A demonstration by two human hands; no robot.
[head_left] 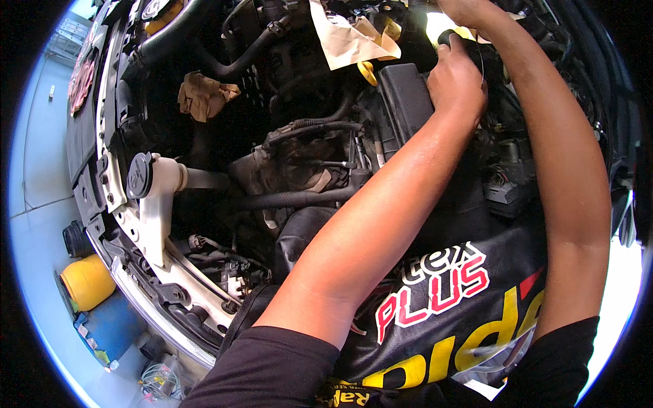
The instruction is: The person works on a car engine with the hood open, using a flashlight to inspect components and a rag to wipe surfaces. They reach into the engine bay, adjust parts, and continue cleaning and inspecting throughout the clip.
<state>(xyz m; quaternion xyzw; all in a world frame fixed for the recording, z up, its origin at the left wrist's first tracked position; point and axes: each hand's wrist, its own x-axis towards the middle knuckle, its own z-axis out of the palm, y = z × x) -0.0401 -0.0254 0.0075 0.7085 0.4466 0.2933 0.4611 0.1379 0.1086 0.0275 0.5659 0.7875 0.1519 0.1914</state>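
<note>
while the left hand curls around a black object, rounded at its top, right hand cropped, grip unclear

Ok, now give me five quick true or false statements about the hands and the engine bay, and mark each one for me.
1. The left hand is touching a black object. True.
2. The white reservoir has no cap. False: a black cap sits on it.
3. A crumpled brown sheet is in the engine bay, left of both hands. True.
4. Black sleeves cover both forearms. False: the forearms are bare.
5. The right hand is at the bottom edge of the picture. False: it is at the top edge, partly cut off.
</note>
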